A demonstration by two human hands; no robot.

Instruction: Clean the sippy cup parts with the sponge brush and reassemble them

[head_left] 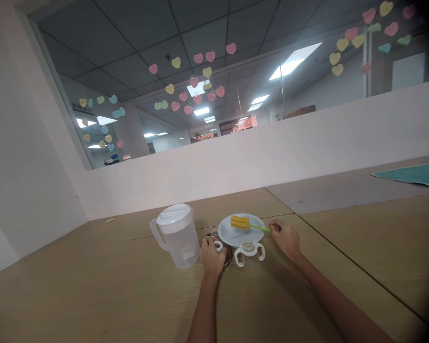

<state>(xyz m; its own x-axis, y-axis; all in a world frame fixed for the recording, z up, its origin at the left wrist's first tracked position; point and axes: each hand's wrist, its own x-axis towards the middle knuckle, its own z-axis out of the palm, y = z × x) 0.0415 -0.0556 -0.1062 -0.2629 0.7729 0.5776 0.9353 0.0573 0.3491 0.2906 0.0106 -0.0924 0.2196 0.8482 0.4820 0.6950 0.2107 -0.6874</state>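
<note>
My right hand [285, 237] is closed round the end of the green handle of a brush with a yellow sponge head [239, 222]. The sponge is over a white plate [225, 233]. My left hand [213, 257] is at a dark round tray [229, 256], its fingers bent beside a small white ring-shaped part [218, 246]; what it grips, if anything, is too hidden to tell. Just right of it stands a clear bottle with a white two-handled collar [249, 248]. A translucent pitcher with a white lid [180, 238] stands left of my left hand.
The wooden table [128, 286] meets a white wall [214, 171] under a window with heart-shaped notes. A teal cloth [418, 174] lies at the far right. A small flat piece [109, 220] lies near the wall at the left.
</note>
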